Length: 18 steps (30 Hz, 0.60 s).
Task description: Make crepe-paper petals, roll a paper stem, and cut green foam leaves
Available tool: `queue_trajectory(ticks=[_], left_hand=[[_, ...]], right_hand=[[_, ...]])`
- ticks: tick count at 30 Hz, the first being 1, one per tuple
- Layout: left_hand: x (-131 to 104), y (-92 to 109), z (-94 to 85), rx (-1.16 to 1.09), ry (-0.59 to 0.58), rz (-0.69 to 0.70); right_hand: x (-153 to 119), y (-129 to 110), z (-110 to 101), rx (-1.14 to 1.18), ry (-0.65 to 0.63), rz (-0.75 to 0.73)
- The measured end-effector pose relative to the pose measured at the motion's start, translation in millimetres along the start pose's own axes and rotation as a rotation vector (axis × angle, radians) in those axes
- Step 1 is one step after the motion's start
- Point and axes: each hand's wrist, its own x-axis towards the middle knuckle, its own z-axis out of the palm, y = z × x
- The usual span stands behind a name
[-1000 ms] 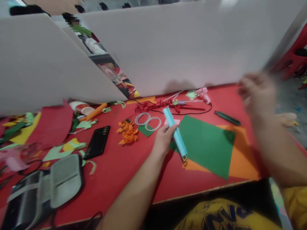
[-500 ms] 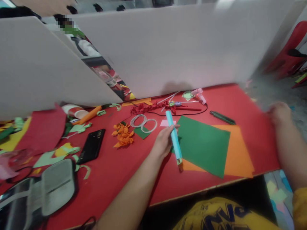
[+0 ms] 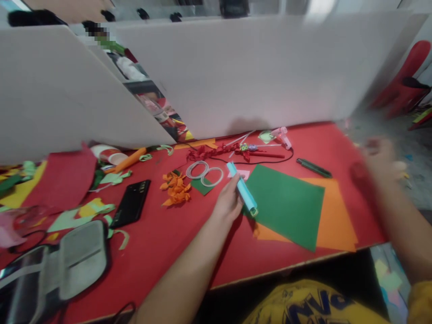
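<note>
My left hand [image 3: 228, 199] is wrapped round a light blue paper tube [image 3: 246, 193], held tilted just above the table. A pale green bit shows at the tube's lower end. Beneath and beside it lies a green paper sheet [image 3: 286, 202], on top of orange paper [image 3: 337, 216]. My right hand [image 3: 383, 157] is raised over the table's right edge, apart from everything on it. Motion smears its fingers, so I cannot make out their pose. Nearest to it on the table is a dark green cutter knife [image 3: 313, 167].
A pink glue gun [image 3: 282, 137] with its cord and red paper flowers [image 3: 212, 152] lie along the white partition [image 3: 253, 67]. Left are two clear rings [image 3: 212, 177], orange paper petals [image 3: 176, 188], a black phone [image 3: 131, 203], paper scraps and an open grey case [image 3: 84, 261].
The blue tube has tilted more in my left hand, its lower end rising. My right hand has moved left and slightly up, towards the table edge.
</note>
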Motion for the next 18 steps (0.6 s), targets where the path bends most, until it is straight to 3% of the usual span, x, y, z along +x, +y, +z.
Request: queue_trajectory(ticks=[3, 5, 8, 10, 14, 18], left_hand=[[-0.3, -1.4, 1.9, -0.065, 0.049, 0.068], [-1.7, -2.1, 4.1, -0.100, 0.063, 0.109], [-4.5, -4.2, 7.6, -0.132, 0.094, 0.157], [-6.2, -7.2, 9.1, -0.150, 0.112, 0.199], [-8.5, -16.5, 8.9, -0.138, 0.101, 0.285], [-9.2, -23.4, 7.2, -0.092, 0.100, 0.284]], right_hand=[[-77.0, -81.0, 4.5, 0.342, -0.434, -0.249], [-132.6, -130.6, 8.4, 0.460, -0.658, -0.413], [-186.3, -175.9, 17.4, 0.522, -0.776, -0.523], [-197.7, -184.4, 24.8, 0.544, -0.767, -0.551], [-196.0, -176.3, 36.2, 0.608, -0.690, -0.622], [-199.6, -172.7, 38.2, 0.608, -0.652, -0.686]])
